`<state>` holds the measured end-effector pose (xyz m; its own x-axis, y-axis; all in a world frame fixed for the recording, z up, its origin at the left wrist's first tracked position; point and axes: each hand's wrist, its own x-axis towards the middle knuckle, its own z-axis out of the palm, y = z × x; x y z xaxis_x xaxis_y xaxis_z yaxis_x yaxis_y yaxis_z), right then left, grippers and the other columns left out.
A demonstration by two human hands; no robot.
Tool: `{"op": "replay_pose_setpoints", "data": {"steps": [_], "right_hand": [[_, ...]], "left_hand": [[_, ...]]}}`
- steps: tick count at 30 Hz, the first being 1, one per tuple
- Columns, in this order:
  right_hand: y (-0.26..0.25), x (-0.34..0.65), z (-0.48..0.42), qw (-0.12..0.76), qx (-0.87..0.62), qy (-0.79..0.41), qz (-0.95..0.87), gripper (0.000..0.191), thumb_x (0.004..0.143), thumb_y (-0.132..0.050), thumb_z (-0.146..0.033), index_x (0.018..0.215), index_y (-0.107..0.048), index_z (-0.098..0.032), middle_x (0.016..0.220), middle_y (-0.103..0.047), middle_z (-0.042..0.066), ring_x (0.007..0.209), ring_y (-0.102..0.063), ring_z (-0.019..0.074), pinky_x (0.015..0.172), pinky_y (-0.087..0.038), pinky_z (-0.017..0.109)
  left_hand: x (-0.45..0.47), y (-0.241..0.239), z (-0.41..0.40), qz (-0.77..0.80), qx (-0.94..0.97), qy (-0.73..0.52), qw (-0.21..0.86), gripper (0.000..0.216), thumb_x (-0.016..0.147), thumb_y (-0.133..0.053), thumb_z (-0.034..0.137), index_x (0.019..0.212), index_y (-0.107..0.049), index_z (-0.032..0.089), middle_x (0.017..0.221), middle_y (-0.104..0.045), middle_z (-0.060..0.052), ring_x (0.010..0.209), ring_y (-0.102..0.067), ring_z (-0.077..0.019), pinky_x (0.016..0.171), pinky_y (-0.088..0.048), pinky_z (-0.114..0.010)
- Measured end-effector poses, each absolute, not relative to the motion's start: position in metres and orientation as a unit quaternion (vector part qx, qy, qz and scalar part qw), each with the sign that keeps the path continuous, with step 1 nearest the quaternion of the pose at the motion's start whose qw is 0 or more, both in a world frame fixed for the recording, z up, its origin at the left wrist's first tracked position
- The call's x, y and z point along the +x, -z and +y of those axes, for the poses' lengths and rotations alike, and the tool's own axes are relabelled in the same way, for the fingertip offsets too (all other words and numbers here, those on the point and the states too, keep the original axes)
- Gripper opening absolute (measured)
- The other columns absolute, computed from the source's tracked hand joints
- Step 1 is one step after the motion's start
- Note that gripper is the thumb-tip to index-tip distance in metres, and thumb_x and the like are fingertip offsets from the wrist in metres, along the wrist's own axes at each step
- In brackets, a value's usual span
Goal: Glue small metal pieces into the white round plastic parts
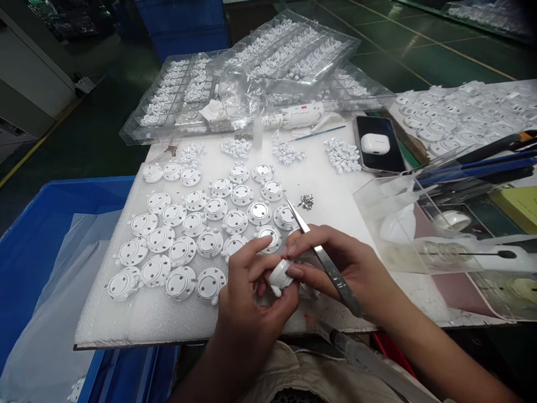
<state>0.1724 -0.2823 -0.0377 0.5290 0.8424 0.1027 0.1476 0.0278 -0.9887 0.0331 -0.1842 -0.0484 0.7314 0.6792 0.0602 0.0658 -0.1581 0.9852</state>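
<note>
While the left hand (247, 285) pinches a small white round part (280, 275) above the near edge of the foam board (335, 190) and the right hand (339, 266), clamped on tweezers (302, 224), steadies it, the part appears light, rigid, slick plastic, best gripped by its rim.

Head camera looks down, seemingly close, over foam board (335, 190).
</note>
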Motion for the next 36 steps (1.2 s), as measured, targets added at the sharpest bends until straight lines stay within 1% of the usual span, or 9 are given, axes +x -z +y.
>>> {"op": "replay_pose_setpoints", "data": {"steps": [7, 12, 18, 22, 26, 28, 31, 33, 36], "right_hand": [[0.036, 0.173, -0.283, 0.586, -0.649, -0.268, -0.405, 0.015, 0.088, -0.077, -0.029, 0.098, -0.067, -0.027, 0.096, -0.07, -0.003, 0.092, -0.067, 0.0121, 0.084, -0.053, 0.022], [0.033, 0.171, -0.283, 0.574, -0.657, -0.269, -0.408, 0.004, 0.097, -0.065, -0.029, 0.099, -0.066, -0.026, 0.097, -0.07, 0.0, 0.093, -0.068, 0.0149, 0.078, -0.055, 0.024], [0.034, 0.171, -0.283, 0.565, -0.664, -0.259, -0.416, 0.012, 0.09, -0.074, -0.03, 0.097, -0.065, -0.024, 0.096, -0.07, 0.0, 0.088, -0.068, 0.0154, 0.08, -0.055, 0.026], [0.033, 0.172, -0.283, 0.565, -0.659, -0.255, -0.425, 0.006, 0.097, -0.065, -0.03, 0.1, -0.065, -0.025, 0.098, -0.07, 0.0, 0.094, -0.068, 0.0148, 0.08, -0.054, 0.024], [0.034, 0.172, -0.285, 0.569, -0.654, -0.249, -0.431, 0.007, 0.099, -0.062, -0.031, 0.103, -0.065, -0.026, 0.099, -0.07, 0.0, 0.096, -0.068, 0.015, 0.081, -0.055, 0.024], [0.036, 0.17, -0.287, 0.585, -0.652, -0.223, -0.428, 0.01, 0.101, -0.059, -0.033, 0.106, -0.065, -0.027, 0.102, -0.07, 0.0, 0.098, -0.068, 0.0156, 0.085, -0.056, 0.026], [0.043, 0.17, -0.292, 0.606, -0.655, -0.13, -0.431, 0.018, 0.105, -0.052, -0.035, 0.113, -0.066, -0.03, 0.109, -0.071, 0.002, 0.1, -0.069, 0.017, 0.088, -0.056, 0.03], [0.048, 0.171, -0.294, 0.621, -0.657, -0.071, -0.422, 0.02, 0.105, -0.051, -0.035, 0.12, -0.063, -0.03, 0.108, -0.073, 0.003, 0.096, -0.07, 0.0169, 0.085, -0.057, 0.031], [0.054, 0.172, -0.294, 0.668, -0.641, -0.041, -0.376, 0.022, 0.106, -0.051, -0.034, 0.127, -0.052, -0.029, 0.104, -0.075, 0.002, 0.086, -0.07, 0.015, 0.081, -0.058, 0.032]], "left_hand": [[0.033, 0.049, -0.184, 0.254, 0.724, -0.262, 0.586, 0.062, 0.082, -0.071, 0.002, 0.13, -0.051, 0.036, 0.098, -0.078, 0.007, 0.072, -0.067, -0.0069, 0.065, -0.05, -0.017], [0.033, 0.05, -0.183, 0.244, 0.721, -0.258, 0.595, 0.064, 0.082, -0.072, 0.003, 0.13, -0.049, 0.038, 0.098, -0.077, 0.008, 0.07, -0.062, -0.0064, 0.064, -0.05, -0.017], [0.032, 0.05, -0.182, 0.251, 0.735, -0.251, 0.577, 0.059, 0.081, -0.07, 0.004, 0.129, -0.049, 0.033, 0.098, -0.076, 0.003, 0.065, -0.06, -0.0091, 0.063, -0.052, -0.022], [0.033, 0.052, -0.18, 0.239, 0.735, -0.255, 0.581, 0.061, 0.082, -0.072, 0.004, 0.129, -0.048, 0.035, 0.099, -0.077, 0.005, 0.068, -0.06, -0.008, 0.063, -0.05, -0.019], [0.034, 0.057, -0.178, 0.215, 0.746, -0.253, 0.577, 0.061, 0.084, -0.072, 0.007, 0.131, -0.046, 0.036, 0.1, -0.077, 0.006, 0.07, -0.062, -0.0081, 0.062, -0.05, -0.018], [0.031, 0.058, -0.178, 0.209, 0.748, -0.253, 0.577, 0.06, 0.085, -0.073, 0.009, 0.131, -0.046, 0.036, 0.1, -0.076, 0.005, 0.075, -0.065, -0.0096, 0.066, -0.052, -0.02], [0.022, 0.05, -0.17, 0.21, 0.746, -0.237, 0.586, 0.05, 0.083, -0.078, 0.014, 0.124, -0.053, 0.031, 0.097, -0.076, 0.002, 0.086, -0.071, -0.0148, 0.073, -0.055, -0.024], [0.015, 0.035, -0.153, 0.221, 0.754, -0.228, 0.574, 0.038, 0.081, -0.081, 0.019, 0.112, -0.06, 0.028, 0.095, -0.076, 0.0, 0.087, -0.072, -0.0172, 0.071, -0.056, -0.025], [0.016, 0.003, -0.105, 0.224, 0.822, -0.234, 0.469, 0.027, 0.08, -0.084, 0.031, 0.099, -0.066, 0.026, 0.091, -0.073, -0.001, 0.081, -0.069, -0.0179, 0.066, -0.054, -0.026]]}}
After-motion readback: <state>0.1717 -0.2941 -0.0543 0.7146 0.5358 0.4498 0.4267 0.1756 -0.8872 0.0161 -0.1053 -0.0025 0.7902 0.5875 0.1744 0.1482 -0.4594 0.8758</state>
